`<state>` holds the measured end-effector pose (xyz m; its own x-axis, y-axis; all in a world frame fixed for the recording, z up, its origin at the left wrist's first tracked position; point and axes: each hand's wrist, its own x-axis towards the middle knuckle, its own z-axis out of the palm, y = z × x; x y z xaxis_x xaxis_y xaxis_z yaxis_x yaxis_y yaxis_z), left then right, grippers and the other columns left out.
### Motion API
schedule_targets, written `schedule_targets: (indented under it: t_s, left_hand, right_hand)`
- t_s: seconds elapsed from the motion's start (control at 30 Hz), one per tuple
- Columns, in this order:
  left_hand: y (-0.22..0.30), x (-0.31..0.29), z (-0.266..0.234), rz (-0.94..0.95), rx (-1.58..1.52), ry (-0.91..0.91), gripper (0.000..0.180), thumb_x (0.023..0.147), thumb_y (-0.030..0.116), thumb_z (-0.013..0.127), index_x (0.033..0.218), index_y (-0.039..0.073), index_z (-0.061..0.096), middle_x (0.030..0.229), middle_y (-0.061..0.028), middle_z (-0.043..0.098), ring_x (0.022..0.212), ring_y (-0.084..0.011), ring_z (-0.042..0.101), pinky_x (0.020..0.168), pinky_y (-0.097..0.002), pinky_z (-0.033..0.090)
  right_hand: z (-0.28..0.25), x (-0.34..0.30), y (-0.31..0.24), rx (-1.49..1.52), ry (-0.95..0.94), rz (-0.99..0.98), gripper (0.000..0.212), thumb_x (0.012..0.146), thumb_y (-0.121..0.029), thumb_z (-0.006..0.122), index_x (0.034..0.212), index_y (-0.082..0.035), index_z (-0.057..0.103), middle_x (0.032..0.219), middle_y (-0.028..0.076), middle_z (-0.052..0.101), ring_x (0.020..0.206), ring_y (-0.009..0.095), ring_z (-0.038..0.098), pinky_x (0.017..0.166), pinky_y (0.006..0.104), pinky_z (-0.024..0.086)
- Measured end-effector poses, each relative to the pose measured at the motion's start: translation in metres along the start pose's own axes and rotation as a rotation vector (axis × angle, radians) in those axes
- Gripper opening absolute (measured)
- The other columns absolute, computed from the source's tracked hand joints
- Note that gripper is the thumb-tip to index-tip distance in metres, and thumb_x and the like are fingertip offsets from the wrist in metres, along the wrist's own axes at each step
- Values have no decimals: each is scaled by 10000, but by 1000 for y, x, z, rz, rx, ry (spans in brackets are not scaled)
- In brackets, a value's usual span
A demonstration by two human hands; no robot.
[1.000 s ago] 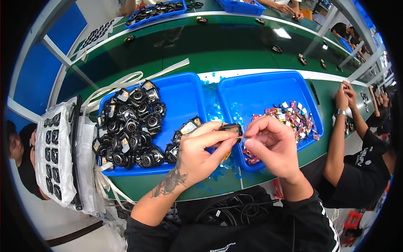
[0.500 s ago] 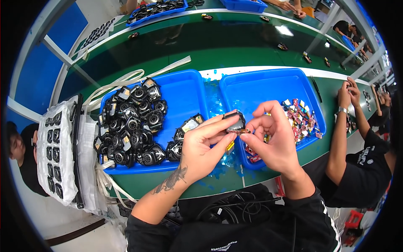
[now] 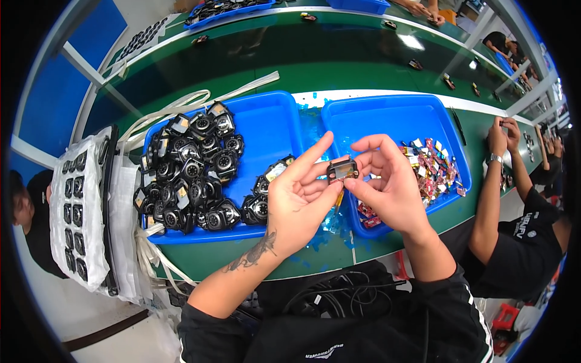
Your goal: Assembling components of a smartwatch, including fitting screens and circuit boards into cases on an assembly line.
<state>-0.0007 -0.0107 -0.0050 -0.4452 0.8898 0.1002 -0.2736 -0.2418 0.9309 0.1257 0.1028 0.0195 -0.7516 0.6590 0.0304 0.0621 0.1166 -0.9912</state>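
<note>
Between my two hands is a small black watch case (image 3: pixel 342 170), its inner side tipped toward me with a shiny part inside. My left hand (image 3: pixel 299 199) supports it from the left, with thumb at its lower edge and index finger stretched up and away. My right hand (image 3: pixel 393 189) pinches the case's right side with thumb and fingertips. A thin yellow strip (image 3: pixel 339 201) hangs below the case. Close to the left hand is a blue tray (image 3: pixel 263 130) of black watch cases (image 3: pixel 193 169). Beyond the right hand stands another blue tray (image 3: pixel 387 118) with small red circuit boards (image 3: pixel 433 172).
White straps (image 3: pixel 181 112) lie along the left tray. At far left is a stack of wrapped trays (image 3: pixel 85 212) with black cases. A green conveyor belt (image 3: pixel 290 57) carries scattered parts behind the trays. To the right a co-worker's arms (image 3: pixel 490 181) reach over the table.
The watch case has turned so more of its inner side shows. My left index finger has lifted off it and now points up. Parts on the belt have shifted slightly right in view.
</note>
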Motion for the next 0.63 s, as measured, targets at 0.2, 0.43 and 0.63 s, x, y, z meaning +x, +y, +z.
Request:
schedule_targets:
  t_s: [0.2, 0.43, 0.63]
  left_hand:
    - [-5, -1, -8, 4, -128, 54, 519, 896, -107, 551, 1390, 7, 442, 1273, -195, 585, 1049, -178, 647, 873, -259, 537]
    - [3, 0, -2, 150, 287, 261, 719, 862, -84, 600, 1476, 37, 247, 1419, -236, 418, 1118, -253, 610, 857, -293, 527]
    - [-7, 1, -11, 979, 1078, -29, 683, 752, -16, 695, 1379, 36, 430, 1360, -187, 533, 1088, -385, 613, 950, -451, 502]
  right_hand:
    - [16, 5, 0, -109, 13, -70, 411, 799, 23, 705, 1156, -27, 506, 870, 9, 592, 754, 43, 551, 626, 181, 461]
    - [-6, 99, -24, -174, -186, 45, 446, 808, -62, 727, 1183, -14, 491, 840, 66, 698, 748, 90, 628, 621, 243, 473]
    - [-43, 254, 45, -743, 67, 170, 622, 668, -180, 882, 1170, -39, 542, 876, 78, 608, 733, 196, 582, 590, 326, 481]
